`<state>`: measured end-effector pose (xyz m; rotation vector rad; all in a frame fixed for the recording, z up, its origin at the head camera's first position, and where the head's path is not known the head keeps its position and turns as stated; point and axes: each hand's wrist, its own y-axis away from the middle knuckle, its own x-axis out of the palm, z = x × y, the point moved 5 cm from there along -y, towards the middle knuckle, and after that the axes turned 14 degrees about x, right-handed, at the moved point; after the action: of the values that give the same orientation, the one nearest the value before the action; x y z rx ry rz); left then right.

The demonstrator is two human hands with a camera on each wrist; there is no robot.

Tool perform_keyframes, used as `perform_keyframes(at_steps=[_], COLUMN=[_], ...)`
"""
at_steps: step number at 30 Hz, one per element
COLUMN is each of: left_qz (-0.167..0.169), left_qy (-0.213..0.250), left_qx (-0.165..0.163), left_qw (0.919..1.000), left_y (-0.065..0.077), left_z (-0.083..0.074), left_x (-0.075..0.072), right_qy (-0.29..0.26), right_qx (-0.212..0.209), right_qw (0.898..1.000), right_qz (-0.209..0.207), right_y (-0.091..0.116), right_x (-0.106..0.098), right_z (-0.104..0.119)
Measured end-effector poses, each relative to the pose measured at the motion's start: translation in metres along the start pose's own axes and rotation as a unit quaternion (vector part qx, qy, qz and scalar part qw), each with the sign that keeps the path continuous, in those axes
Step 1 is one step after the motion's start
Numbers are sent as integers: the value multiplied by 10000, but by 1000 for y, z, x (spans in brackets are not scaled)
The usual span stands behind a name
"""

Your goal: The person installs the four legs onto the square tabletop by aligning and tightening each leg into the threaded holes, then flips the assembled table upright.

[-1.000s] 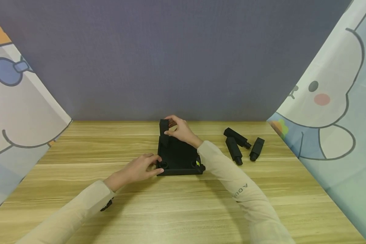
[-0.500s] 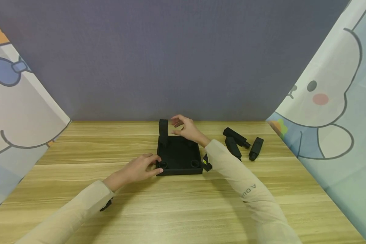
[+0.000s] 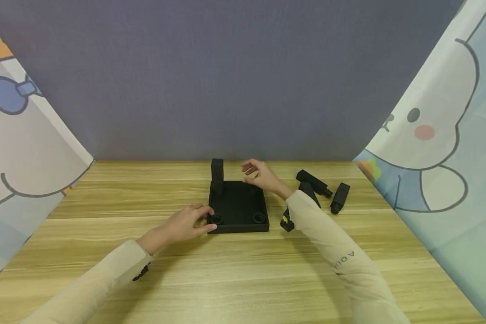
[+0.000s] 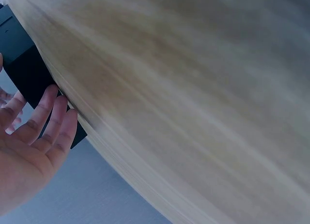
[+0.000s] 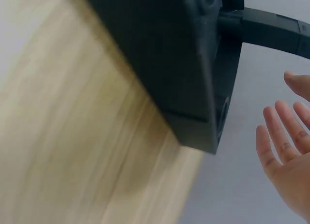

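A black, shallow square base (image 3: 236, 204) with round sockets at its corners lies on the table. Upright in its far-left corner stands a black square leg (image 3: 217, 174). My left hand (image 3: 186, 222) holds the near-left corner, thumb at the front wall and index finger at the left rim; in the left wrist view its fingers (image 4: 65, 129) lie along the base's side wall. Off to the leg's right, my right hand (image 3: 265, 177) hovers by the far-right corner, holding nothing. In the right wrist view its fingers (image 5: 286, 139) are spread, apart from the leg (image 5: 271, 31).
To the right on the wooden table (image 3: 227, 279) lie a far black leg (image 3: 312, 181), a leg partly behind the right sleeve (image 3: 309, 192) and a rightmost leg (image 3: 340, 197); stubs show on two. A grey panel (image 3: 227, 81) rises behind, between cartoon-printed side sheets.
My right hand has let go of the upright leg and moved rightward away from it. The leg stays standing, and my left hand keeps its place at the corner.
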<state>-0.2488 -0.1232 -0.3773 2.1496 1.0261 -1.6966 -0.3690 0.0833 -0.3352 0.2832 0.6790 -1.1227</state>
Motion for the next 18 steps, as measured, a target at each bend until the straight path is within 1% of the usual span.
perform_keyframes(at_steps=[4,11,15,18], left_qz=[19,66,74,90], left_qy=[40,7,22,34], left_qx=[-9,-33,1,10], left_qw=[10000,10000,10000,10000], left_y=[0,1,1,1], left_z=[-1,-1,0,0], left_x=[-1,-1,0,0], right_qy=[-44,106,155,133], right_qx=[36,410,457,551], right_qw=[10000,9991,9988,9984], right_qz=[56,67,29,58], right_y=[7,16,23,33], right_x=[-5,-16,-23,-30], right_z=[-7,-21,-28,-21])
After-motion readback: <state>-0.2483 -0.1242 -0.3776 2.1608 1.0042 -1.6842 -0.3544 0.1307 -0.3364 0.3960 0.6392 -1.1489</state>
